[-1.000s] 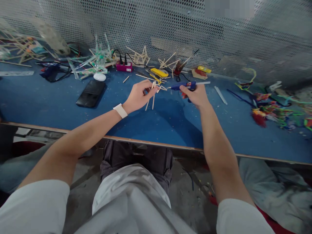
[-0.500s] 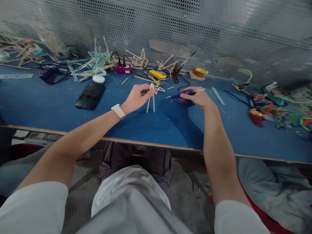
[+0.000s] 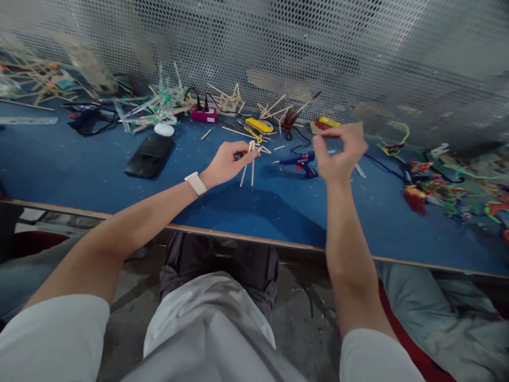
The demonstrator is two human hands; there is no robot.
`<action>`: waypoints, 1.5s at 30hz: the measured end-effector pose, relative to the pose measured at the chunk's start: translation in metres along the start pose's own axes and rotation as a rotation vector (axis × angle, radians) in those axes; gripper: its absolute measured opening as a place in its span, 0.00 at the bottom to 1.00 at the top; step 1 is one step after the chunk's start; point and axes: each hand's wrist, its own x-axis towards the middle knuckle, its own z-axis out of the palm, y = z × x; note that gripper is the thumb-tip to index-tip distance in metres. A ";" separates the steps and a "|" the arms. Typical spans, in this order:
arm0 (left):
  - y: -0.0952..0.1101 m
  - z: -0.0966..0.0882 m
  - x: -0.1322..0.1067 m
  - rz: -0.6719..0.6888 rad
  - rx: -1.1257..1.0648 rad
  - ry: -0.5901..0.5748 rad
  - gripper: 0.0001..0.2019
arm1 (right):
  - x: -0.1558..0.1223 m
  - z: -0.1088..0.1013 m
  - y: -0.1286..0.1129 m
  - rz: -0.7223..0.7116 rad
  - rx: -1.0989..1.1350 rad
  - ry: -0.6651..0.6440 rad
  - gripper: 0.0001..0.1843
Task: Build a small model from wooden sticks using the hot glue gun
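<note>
My left hand (image 3: 226, 162) is closed on a small frame of thin wooden sticks (image 3: 249, 162), whose legs hang down just above the blue table (image 3: 278, 201). A blue hot glue gun (image 3: 298, 159) lies on the table between my hands, nozzle pointing left toward the sticks. My right hand (image 3: 338, 151) is raised above and just right of the gun, not touching it. Its fingers are curled and its thumb and forefinger are pinched together; I cannot make out anything between them.
A black phone (image 3: 149, 155) and a white oval object (image 3: 164, 129) lie at left. A pink power strip (image 3: 203, 114), stick models (image 3: 228, 100), a yellow cutter (image 3: 258, 126) and loose sticks line the perforated metal wall. Coloured pipe cleaners (image 3: 437, 185) lie at right.
My right hand has set the glue gun down on the table and lifted off it, up and to the right. My left hand keeps holding the stick frame in about the same place.
</note>
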 end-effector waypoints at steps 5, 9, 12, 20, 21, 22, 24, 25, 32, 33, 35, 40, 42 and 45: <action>0.000 0.000 -0.001 -0.036 -0.141 -0.095 0.30 | -0.021 0.048 -0.042 -0.107 0.149 -0.312 0.16; 0.000 -0.001 -0.002 -0.066 -0.210 -0.153 0.31 | -0.030 0.065 -0.048 -0.102 0.218 -0.385 0.15; 0.002 -0.001 -0.002 -0.071 -0.239 -0.184 0.30 | -0.033 0.067 -0.051 -0.095 0.244 -0.365 0.15; 0.009 0.000 -0.003 -0.098 -0.270 -0.228 0.31 | -0.032 0.067 -0.057 -0.037 0.332 -0.243 0.26; 0.009 0.000 -0.003 -0.100 -0.269 -0.231 0.31 | -0.031 0.066 -0.055 -0.016 0.323 -0.232 0.27; 0.010 0.000 -0.003 -0.101 -0.267 -0.233 0.31 | -0.029 0.063 -0.053 0.005 0.313 -0.220 0.28; 0.012 0.000 -0.003 -0.102 -0.258 -0.236 0.30 | -0.025 0.058 -0.047 0.035 0.310 -0.191 0.29; 0.014 0.000 -0.003 -0.102 -0.257 -0.239 0.30 | -0.023 0.055 -0.045 0.042 0.320 -0.178 0.29; 0.020 0.000 -0.004 -0.109 -0.307 -0.286 0.29 | -0.022 0.049 -0.051 0.011 0.488 -0.405 0.29; 0.019 0.000 -0.004 -0.111 -0.314 -0.290 0.29 | -0.023 0.051 -0.053 -0.005 0.504 -0.439 0.28; 0.017 0.000 -0.004 -0.104 -0.316 -0.289 0.29 | -0.026 0.056 -0.056 -0.035 0.534 -0.460 0.25; 0.016 -0.001 -0.004 -0.075 -0.280 -0.300 0.28 | -0.029 0.061 -0.061 -0.010 0.607 -0.395 0.23; 0.021 -0.001 -0.004 -0.030 -0.233 -0.297 0.28 | -0.028 0.060 -0.058 0.044 0.589 -0.347 0.25; 0.031 0.000 -0.007 0.119 -0.104 -0.253 0.27 | -0.023 0.058 -0.047 0.142 0.531 -0.234 0.28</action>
